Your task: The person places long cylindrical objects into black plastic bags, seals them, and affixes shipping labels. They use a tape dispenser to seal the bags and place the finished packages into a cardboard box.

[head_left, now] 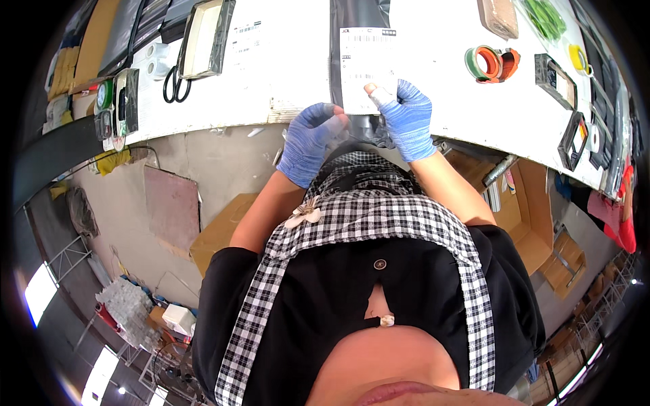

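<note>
A white shipping label with printed bars and text lies over a black plastic mailing bag at the near edge of the white table. My right hand, in a blue knit glove with bare fingertips, has its thumb on the label's lower right part, the other fingers curled beside it. At the lower left corner of the label is my left hand, gloved the same way, thumb and forefinger pressed together; what they pinch is hidden. Dark plastic of the bag hangs over the table edge between the hands.
Black-handled scissors and a black-edged tray are on the left of the table. Tape rolls, a brown packet and small black-framed boxes lie right. Below stands an open cardboard box.
</note>
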`<state>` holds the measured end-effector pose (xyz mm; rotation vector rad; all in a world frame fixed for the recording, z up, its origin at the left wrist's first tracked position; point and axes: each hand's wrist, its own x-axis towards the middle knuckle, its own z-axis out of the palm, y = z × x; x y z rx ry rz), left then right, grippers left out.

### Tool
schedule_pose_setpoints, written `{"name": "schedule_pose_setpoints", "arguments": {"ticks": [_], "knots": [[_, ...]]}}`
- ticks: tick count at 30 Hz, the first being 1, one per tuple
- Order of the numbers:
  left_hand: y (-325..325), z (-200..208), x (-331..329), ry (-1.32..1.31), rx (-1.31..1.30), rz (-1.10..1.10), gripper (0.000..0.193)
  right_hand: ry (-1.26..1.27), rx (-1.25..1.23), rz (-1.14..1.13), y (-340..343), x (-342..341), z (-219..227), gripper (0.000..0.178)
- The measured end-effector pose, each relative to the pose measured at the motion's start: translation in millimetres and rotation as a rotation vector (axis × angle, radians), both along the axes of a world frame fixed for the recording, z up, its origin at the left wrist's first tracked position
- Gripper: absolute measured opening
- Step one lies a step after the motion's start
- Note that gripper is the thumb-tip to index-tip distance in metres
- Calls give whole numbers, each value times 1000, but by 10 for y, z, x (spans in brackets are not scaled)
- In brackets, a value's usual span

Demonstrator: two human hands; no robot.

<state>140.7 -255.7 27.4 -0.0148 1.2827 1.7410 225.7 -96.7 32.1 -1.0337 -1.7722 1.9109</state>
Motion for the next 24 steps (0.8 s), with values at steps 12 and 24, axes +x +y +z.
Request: {"name": "schedule_pose_setpoints", "arguments": {"ticks": [12, 24], "knots": [[-24, 95, 48, -1, 56, -19, 9, 108, 242, -15, -78, 115, 3, 21], [-6, 74, 155, 235, 33, -12, 2, 392, 602, 158, -110, 170, 166, 54]]}}
